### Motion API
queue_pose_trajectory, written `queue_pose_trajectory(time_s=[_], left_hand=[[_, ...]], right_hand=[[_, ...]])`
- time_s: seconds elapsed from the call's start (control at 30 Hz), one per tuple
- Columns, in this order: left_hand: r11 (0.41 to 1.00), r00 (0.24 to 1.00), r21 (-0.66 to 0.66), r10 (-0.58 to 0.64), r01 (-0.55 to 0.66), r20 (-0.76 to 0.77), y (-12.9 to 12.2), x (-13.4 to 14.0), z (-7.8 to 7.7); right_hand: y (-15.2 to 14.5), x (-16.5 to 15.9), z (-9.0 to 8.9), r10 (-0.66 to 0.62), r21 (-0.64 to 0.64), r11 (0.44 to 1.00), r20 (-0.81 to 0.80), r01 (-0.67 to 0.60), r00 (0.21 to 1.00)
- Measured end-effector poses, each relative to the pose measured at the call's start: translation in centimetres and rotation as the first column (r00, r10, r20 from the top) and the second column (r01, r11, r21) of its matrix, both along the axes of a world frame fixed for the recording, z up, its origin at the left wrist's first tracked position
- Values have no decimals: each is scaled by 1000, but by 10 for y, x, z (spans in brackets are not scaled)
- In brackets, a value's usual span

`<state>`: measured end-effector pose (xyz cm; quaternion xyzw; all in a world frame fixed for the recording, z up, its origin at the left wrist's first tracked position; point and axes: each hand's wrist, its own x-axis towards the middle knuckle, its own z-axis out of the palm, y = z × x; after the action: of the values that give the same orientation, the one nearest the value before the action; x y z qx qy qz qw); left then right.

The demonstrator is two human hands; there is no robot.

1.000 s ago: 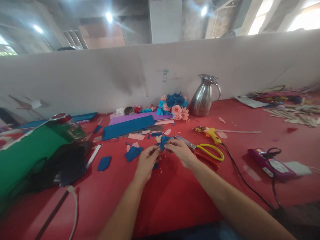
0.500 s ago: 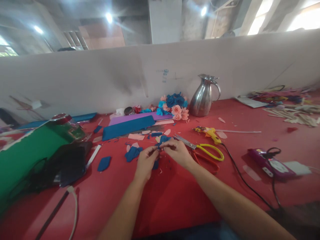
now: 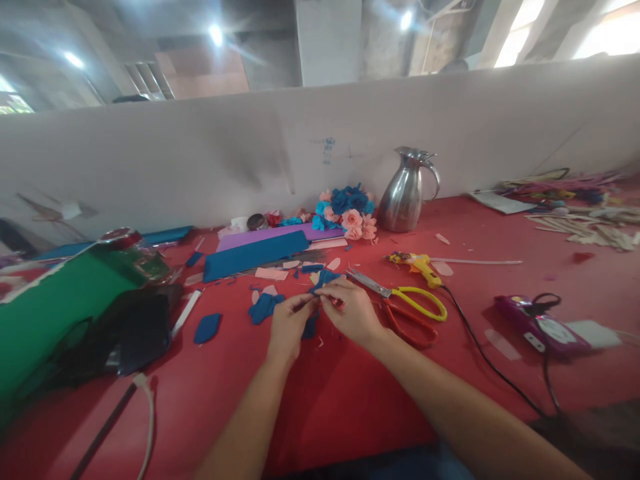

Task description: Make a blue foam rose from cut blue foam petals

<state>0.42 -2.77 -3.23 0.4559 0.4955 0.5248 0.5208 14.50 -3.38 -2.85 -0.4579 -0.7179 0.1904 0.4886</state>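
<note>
Over the red table, my left hand and my right hand meet with thumbs and fingertips pinched together. Between and just behind the fingertips shows a small piece of blue crepe paper, partly hidden by the fingers. Crumpled blue paper pieces lie left of my left hand, and a flat blue petal cutout is farther left. Right of my right hand rest scissors with one yellow and one red handle, blades open.
A bunch of blue and pink paper flowers stands by a steel jug. A yellow glue gun trails a black cord to a purple power strip. Blue paper sheet, green board and a dark bag are leftward.
My right hand's fingers have shifted slightly to the left and curled differently, hiding more of the blue paper. Both hands stay together; the view has moved a little.
</note>
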Motion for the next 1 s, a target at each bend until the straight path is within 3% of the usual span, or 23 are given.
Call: queue_pose_trajectory(time_s=[0.13,0.23,0.4,0.57,0.67,0.73,0.87,1.0], left_hand=[[998,997,49,45,-41,-68,0,0,-2],[983,968,179,85,-43,-234,-2,-1,-2],[903,853,429,224,-1,-471,-7,0,1],[874,817,486,286,-8,-501,-9,2,1],[893,845,450,256,-21,-469,-8,2,1],[932,903,363,166,-13,-396,-7,3,2],[994,994,14,-108,108,-10,-5,4,4],[973,953,-151,-129,175,274,-4,4,7]], right_hand=[[1,-6,-2,-27,-85,996,-202,10,979],[1,-10,-5,-94,-225,974,-359,12,929],[3,-16,-8,-157,-340,938,-584,-65,796],[2,-19,-5,-153,-389,887,-757,-250,635],[1,-18,-3,-144,-399,860,-788,-319,598],[1,-17,-2,-162,-400,862,-800,-312,578],[5,-10,-1,-142,-402,820,-832,-407,536],[9,-5,-3,-76,-390,757,-850,-524,522]])
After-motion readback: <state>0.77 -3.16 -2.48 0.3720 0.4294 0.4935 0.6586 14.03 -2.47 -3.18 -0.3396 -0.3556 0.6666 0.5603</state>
